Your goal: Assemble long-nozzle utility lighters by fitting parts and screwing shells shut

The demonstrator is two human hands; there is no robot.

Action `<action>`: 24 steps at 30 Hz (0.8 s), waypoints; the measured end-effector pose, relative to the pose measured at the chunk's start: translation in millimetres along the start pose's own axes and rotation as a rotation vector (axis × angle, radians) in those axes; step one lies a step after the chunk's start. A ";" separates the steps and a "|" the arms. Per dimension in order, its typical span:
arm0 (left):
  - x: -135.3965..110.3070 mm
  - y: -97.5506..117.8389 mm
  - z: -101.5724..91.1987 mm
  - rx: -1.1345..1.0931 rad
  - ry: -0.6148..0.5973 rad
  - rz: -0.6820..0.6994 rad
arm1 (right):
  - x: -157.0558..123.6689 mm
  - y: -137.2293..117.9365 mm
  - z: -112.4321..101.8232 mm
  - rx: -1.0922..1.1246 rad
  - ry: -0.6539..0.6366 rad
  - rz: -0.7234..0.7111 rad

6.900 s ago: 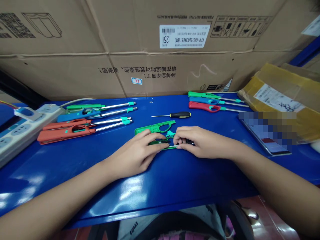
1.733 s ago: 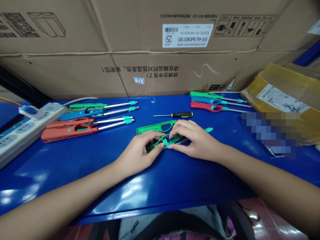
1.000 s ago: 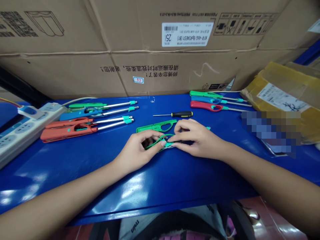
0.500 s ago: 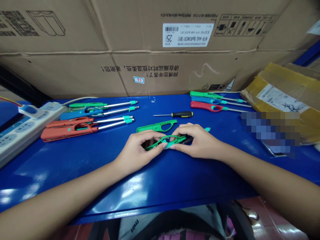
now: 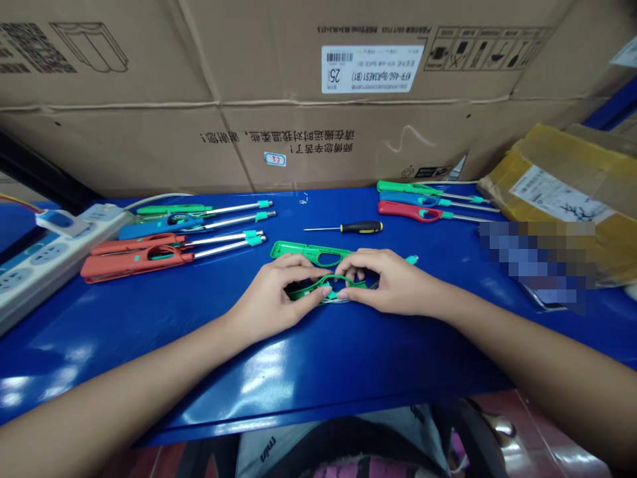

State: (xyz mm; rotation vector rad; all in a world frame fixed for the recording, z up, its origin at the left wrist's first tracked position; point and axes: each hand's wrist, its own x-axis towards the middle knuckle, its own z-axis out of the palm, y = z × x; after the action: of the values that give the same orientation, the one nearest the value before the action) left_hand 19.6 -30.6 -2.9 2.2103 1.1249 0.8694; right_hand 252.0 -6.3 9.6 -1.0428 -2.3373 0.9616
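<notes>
The lighter point(image 5: 333, 292) is held by left hand point(image 5: 271, 292) and right hand point(image 5: 398, 282) (each grip pinched narrow), probably for steadiness.

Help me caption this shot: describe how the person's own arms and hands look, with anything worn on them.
The left arm and right arm are bare, with no sleeve, watch, bracelet or marking in sight. The left hand and right hand wear no gloves. No ring shows, though some fingers are partly hidden.
</notes>
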 end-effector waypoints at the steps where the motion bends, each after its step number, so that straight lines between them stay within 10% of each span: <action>1: 0.0 -0.1 0.0 0.005 0.009 0.009 | -0.2 0.5 -0.2 0.008 0.000 -0.002; 24: -0.1 -7.7 0.2 0.080 0.023 -0.078 | -6.8 7.6 -36.8 -0.245 -0.159 -0.001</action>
State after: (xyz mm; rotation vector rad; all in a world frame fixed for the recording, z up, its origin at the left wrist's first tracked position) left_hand 15.8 -26.6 -8.2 2.2087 1.2686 0.8324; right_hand 281.9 7.9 28.7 -1.0910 -2.6387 0.7984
